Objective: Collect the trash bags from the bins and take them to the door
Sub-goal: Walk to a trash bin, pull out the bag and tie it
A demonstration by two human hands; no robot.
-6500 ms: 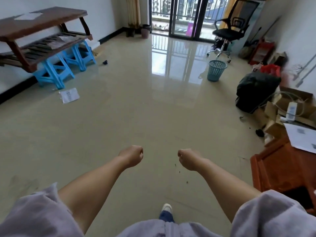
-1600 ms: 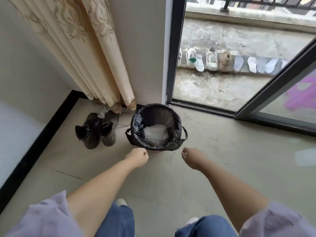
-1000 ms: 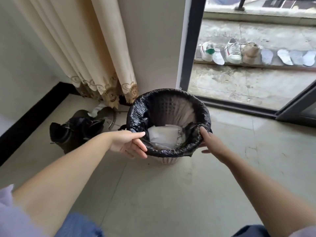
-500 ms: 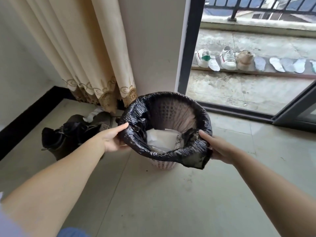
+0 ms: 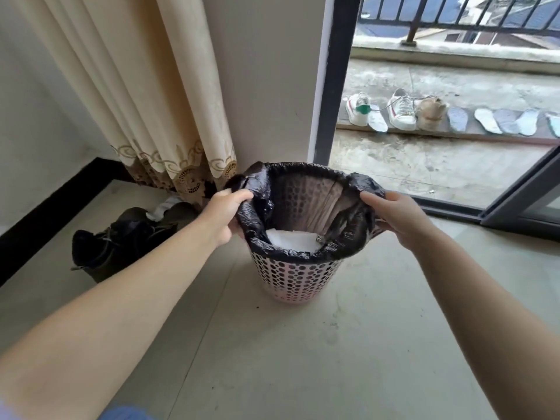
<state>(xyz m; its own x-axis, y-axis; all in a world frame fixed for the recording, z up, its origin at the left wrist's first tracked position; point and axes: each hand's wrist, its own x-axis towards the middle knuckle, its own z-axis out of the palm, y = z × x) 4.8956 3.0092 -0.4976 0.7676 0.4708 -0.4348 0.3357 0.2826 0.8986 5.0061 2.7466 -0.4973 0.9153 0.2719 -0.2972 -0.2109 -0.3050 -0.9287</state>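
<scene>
Bag, black and glossy, lined a pink perforated bin that stood on the tiled floor near the sliding door's dark frame. Its rim was pulled up off the bin's edge on both sides. The left hand gripped the left part of the rim, fingers curled over the plastic with the thumb below, pinching it. The right hand held the right part of the rim the same way, its fingers hooked over the bunched plastic; how the thumb lay could not be seen. The near and far parts of the rim sat folded over the bin's edge. White paper lay at the bottom of the bag.

Left of the bin, dark boots lay on the floor by the black skirting, just below a cream curtain with a brown embroidered hem. Beyond the door, on the concrete balcony, white sneakers and a row of insoles rested along a low ledge, with a dark railing behind them.
</scene>
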